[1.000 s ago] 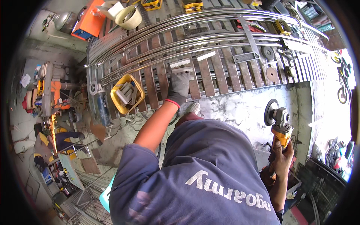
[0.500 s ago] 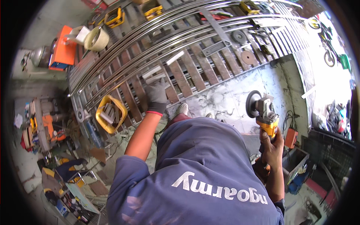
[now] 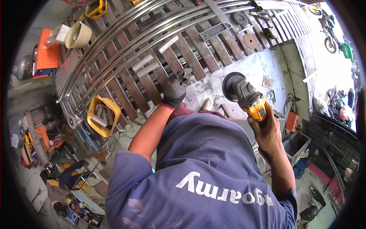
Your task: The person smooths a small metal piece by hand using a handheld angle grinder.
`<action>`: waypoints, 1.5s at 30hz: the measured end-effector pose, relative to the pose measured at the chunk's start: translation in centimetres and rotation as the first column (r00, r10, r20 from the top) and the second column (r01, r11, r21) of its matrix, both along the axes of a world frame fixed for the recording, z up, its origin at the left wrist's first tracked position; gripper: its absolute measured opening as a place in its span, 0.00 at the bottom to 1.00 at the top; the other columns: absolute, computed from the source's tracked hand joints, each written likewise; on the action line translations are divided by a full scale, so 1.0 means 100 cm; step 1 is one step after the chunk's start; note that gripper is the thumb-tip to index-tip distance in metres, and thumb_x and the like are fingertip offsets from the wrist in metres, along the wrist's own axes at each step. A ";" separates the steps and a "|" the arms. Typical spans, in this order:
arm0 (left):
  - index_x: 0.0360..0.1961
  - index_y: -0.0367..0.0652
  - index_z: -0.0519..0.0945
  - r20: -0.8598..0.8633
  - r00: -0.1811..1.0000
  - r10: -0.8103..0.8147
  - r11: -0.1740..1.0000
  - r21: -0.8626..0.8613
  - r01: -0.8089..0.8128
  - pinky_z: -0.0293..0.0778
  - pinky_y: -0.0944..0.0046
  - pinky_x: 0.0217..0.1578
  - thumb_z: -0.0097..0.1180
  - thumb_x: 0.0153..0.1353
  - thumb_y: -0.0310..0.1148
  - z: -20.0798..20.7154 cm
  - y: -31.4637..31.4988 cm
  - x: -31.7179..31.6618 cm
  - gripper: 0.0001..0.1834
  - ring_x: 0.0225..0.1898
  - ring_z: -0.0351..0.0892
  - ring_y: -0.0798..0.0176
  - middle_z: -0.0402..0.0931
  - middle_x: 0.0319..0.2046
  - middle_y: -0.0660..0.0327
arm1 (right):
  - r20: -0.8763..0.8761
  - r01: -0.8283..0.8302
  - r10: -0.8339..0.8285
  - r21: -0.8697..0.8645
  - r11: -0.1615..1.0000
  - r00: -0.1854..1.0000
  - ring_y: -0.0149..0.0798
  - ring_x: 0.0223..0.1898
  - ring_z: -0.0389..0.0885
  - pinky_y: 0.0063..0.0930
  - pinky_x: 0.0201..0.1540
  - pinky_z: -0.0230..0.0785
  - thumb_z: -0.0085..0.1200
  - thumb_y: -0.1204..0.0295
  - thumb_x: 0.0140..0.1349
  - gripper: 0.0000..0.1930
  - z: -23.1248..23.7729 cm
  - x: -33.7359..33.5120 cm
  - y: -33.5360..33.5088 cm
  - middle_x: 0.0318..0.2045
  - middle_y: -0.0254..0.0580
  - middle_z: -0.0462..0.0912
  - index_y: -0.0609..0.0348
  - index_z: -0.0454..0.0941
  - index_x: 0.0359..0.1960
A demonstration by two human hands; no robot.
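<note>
There is a single view, taken from the person's head and aimed steeply down over the chest and shoulders, so the blue shirt [image 3: 213,179] fills the lower middle of the picture at very close range. Both forearms enter from below and reach away from the lens. The left hand [image 3: 174,91] sits near the centre and the right hand [image 3: 267,131] to the right of it. Beyond them, farther off, the metal gate [image 3: 160,49] spans the upper part. The fisheye lens bends its bars into arcs and darkens the round rim. The workshop floor [image 3: 49,152] curves away at the left edge, the street at the right.
</note>
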State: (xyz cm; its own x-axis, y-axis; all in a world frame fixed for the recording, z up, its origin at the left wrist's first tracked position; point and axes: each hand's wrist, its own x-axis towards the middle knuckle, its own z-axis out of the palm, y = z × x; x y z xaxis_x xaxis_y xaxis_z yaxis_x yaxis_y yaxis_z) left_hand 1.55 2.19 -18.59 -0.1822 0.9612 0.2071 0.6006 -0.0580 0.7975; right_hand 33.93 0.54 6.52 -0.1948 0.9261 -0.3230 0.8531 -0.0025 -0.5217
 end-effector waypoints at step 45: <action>0.56 0.43 0.83 0.299 0.929 -0.216 0.966 0.202 0.159 0.82 0.52 0.51 0.63 0.67 0.28 -0.011 0.004 -0.002 0.16 0.49 0.87 0.43 0.87 0.46 0.48 | 0.086 -0.343 0.349 -0.081 0.936 0.933 0.68 0.48 0.88 0.54 0.48 0.83 0.72 0.59 0.64 0.40 -0.035 -0.093 0.028 0.50 0.68 0.85 0.62 0.66 0.72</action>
